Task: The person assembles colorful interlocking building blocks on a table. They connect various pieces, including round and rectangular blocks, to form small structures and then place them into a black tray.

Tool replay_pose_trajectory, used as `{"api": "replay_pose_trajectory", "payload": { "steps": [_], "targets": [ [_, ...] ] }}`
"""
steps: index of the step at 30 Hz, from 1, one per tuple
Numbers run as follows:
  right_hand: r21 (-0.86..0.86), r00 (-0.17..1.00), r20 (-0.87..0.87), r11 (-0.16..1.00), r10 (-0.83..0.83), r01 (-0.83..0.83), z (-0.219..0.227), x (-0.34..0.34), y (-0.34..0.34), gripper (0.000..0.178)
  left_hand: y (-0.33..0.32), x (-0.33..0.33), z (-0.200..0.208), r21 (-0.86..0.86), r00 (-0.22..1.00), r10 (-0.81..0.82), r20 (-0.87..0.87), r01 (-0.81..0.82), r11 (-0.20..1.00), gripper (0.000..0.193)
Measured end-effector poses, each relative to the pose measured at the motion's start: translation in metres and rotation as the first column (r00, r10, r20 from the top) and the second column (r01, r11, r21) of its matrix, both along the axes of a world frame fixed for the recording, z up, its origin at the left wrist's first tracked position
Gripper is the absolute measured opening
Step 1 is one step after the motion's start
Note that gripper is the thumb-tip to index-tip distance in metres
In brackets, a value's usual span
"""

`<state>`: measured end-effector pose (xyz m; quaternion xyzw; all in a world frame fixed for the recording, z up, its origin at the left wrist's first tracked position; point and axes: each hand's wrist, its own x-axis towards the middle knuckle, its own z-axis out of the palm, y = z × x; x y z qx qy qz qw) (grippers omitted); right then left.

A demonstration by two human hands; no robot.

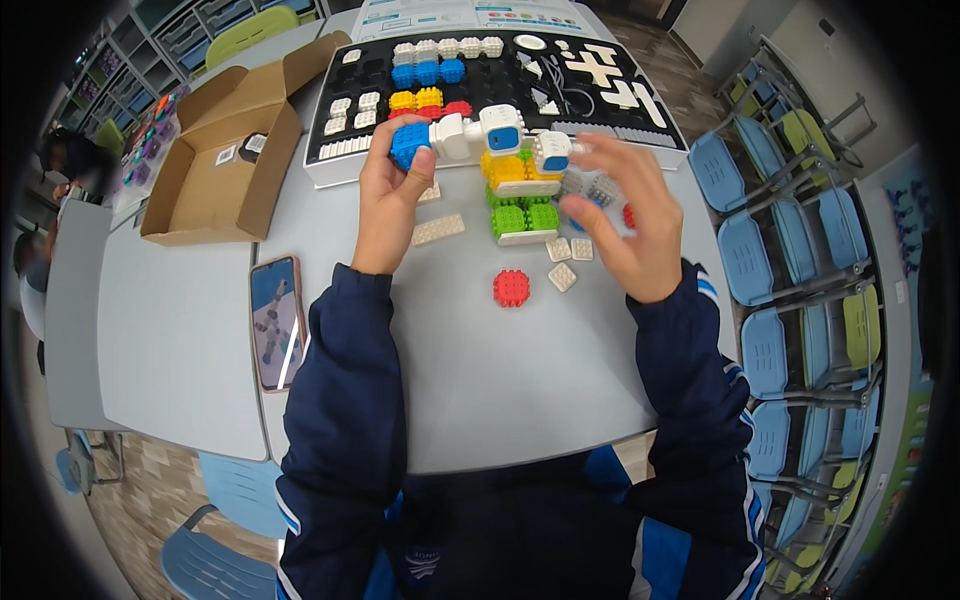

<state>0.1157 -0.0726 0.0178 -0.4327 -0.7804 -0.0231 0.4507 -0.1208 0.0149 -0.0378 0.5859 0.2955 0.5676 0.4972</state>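
Note:
My left hand (392, 190) is closed on a blue studded block (408, 146). A white connecting piece (456, 137) runs from that block toward a white module (502, 130) with a blue face. Below it stands a stack of yellow blocks (503, 168) and green blocks (525, 218) with white plates on its front. A second white module (551, 151) with a blue face sits at the stack's upper right. Beside it, my right hand (640, 215) is slightly blurred, its thumb and fingers apart and nothing visible between them. A red block (511, 288) lies nearer to me.
Behind the stack sits a black parts tray (480, 80) with blocks, white pieces and cables. Small white plates (562, 276) and a long plate (438, 230) lie nearby. A phone (276, 320) and open cardboard box (215, 175) are left; stacked blue chairs (765, 340) stand right.

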Motion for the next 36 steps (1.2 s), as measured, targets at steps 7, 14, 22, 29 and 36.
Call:
{"api": "replay_pose_trajectory", "payload": {
  "steps": [7,14,22,29,36],
  "targets": [
    [-0.329,0.891,-0.452,0.920,0.045,-0.213,0.018,-0.042,0.007,0.030,-0.047,0.006,0.055,-0.030,0.978,-0.210,0.013,0.210,0.977,0.035],
    [-0.530,0.830,-0.554,0.742,0.063,-0.411,-0.004,-0.035,-0.044,0.023,-0.100,-0.007,0.062,-0.440,0.901,-0.430,-0.048,0.368,0.819,0.033],
    [-0.657,0.815,-0.574,0.550,0.079,-0.516,-0.038,-0.022,-0.070,0.022,-0.135,-0.013,0.017,-0.572,0.848,-0.527,-0.052,0.408,0.712,0.047],
    [-0.825,0.850,-0.356,0.297,0.390,-0.481,-0.043,-0.022,-0.075,0.043,-0.150,-0.013,-0.017,-0.090,0.812,-0.419,-0.407,0.421,0.903,0.065],
    [-0.801,0.793,-0.267,0.331,0.548,-0.499,-0.030,-0.020,-0.119,0.038,-0.188,-0.020,0.010,0.085,0.760,-0.424,-0.492,0.527,0.845,0.058]
  ]
}}
